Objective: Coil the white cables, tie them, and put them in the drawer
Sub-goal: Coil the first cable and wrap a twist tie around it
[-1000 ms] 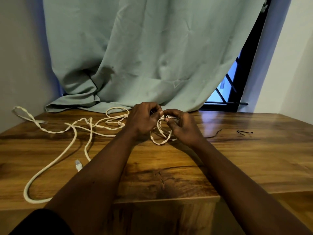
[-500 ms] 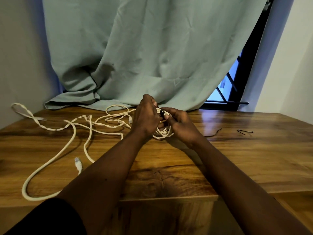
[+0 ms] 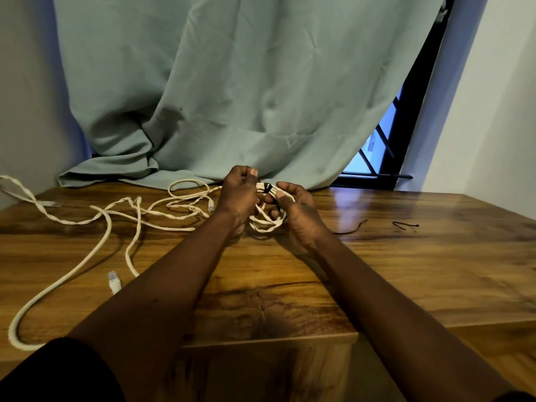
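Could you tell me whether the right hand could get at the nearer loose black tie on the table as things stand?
Probably not at once: the table between the right hand and the tie looks bare, but that hand grips the coil together with the left hand.

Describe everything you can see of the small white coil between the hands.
The white coil is a bundle of several loops of braided-looking cord, held upright between both hands. A black tie crosses its top strands. The left hand grips its left side, the right hand its right. Its lower loops hang near the table; contact unclear.
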